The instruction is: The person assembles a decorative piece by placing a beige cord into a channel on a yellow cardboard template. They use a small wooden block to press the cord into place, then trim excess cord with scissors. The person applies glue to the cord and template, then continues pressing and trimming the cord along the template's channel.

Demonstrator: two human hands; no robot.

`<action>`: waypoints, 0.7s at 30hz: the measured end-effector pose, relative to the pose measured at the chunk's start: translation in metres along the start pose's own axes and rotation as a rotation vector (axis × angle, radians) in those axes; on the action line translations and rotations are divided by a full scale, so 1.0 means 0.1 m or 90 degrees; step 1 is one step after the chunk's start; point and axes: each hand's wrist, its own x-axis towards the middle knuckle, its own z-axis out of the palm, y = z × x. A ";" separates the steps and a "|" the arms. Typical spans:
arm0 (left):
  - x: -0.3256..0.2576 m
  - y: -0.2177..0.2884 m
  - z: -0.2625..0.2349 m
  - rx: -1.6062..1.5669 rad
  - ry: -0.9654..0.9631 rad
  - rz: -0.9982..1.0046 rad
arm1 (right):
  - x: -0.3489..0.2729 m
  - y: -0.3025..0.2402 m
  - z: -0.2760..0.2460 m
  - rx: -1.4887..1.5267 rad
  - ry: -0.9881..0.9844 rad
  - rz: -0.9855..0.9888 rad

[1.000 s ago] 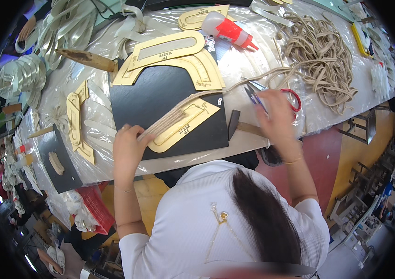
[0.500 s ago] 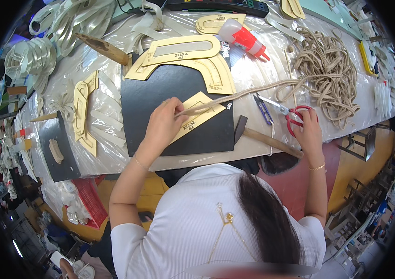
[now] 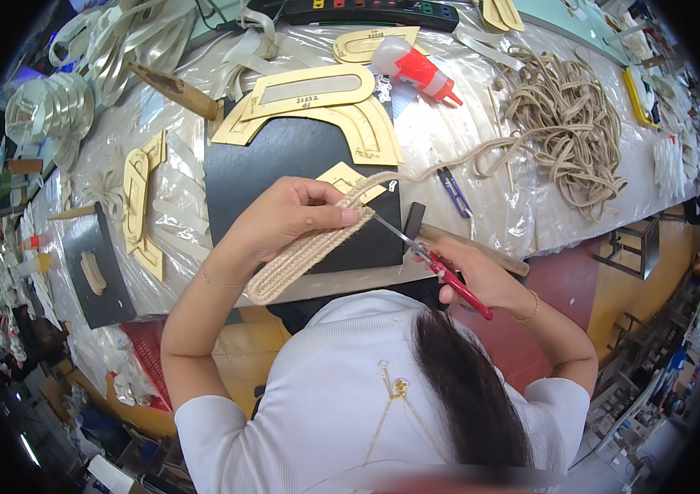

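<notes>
My left hand (image 3: pixel 296 216) is closed on a long, rounded piece of coiled beige braided cord (image 3: pixel 300 265), its thumb on the upper end. From that end a loose length of cord (image 3: pixel 453 160) runs right to a tangled heap (image 3: pixel 568 123). In my right hand (image 3: pixel 477 272) are scissors with red handles (image 3: pixel 458 284). Their blades point left, with the tips at the piece's upper end beside my left thumb; I cannot tell whether they touch it. Below the piece lies a black board (image 3: pixel 284 165), with a yellow card (image 3: pixel 358 183) partly hidden by the cord.
Yellow card templates (image 3: pixel 317 86) lie on the board's far edge. A pointed wooden stick (image 3: pixel 175 90) is beside them. A red-and-white bottle (image 3: pixel 417 70), thread snips (image 3: pixel 453 193) and a hammer (image 3: pixel 475 247) are on the plastic-covered table. More templates (image 3: pixel 136 198) lie left.
My left hand has lifted the coiled cord piece off the board, turning its underside up. My right hand has brought the scissors left from the table to the piece's upper end.
</notes>
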 end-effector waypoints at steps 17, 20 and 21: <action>-0.07 -0.02 0.03 0.038 0.019 0.011 | 0.28 -0.06 0.00 0.174 -0.001 0.021; -0.06 -0.01 0.04 0.039 0.021 -0.005 | 0.25 -0.05 0.02 0.249 0.009 0.052; -0.06 -0.01 0.04 0.038 0.014 -0.002 | 0.24 -0.04 0.03 0.269 0.007 0.059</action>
